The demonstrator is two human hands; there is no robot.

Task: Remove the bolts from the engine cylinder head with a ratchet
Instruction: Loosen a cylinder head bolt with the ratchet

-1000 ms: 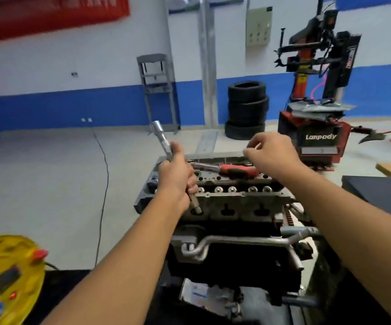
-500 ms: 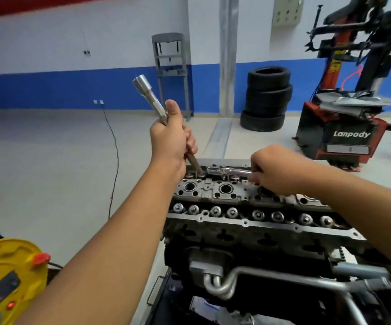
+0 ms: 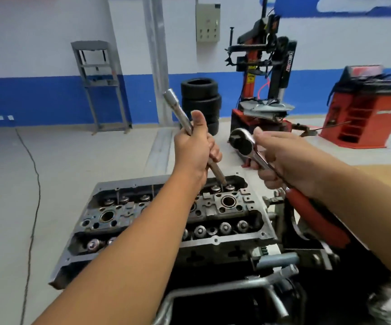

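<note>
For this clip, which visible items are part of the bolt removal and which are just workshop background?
In use:
- ratchet, held in the right hand
- extension bar with socket, gripped by the left hand
- cylinder head

Background:
- stacked tyres
- tyre changer
- red machine
- grey shelf frame
- floor cable

Bright even indoor light, wide-angle bending, blurred lower-right corner

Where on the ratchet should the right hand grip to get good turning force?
Probably further back, on the red handle, coming from the near right. The ratchet has its head raised toward the far left and its handle trailing toward the person. The right hand now holds the bare chrome shank just behind the head, which gives little leverage.
</note>
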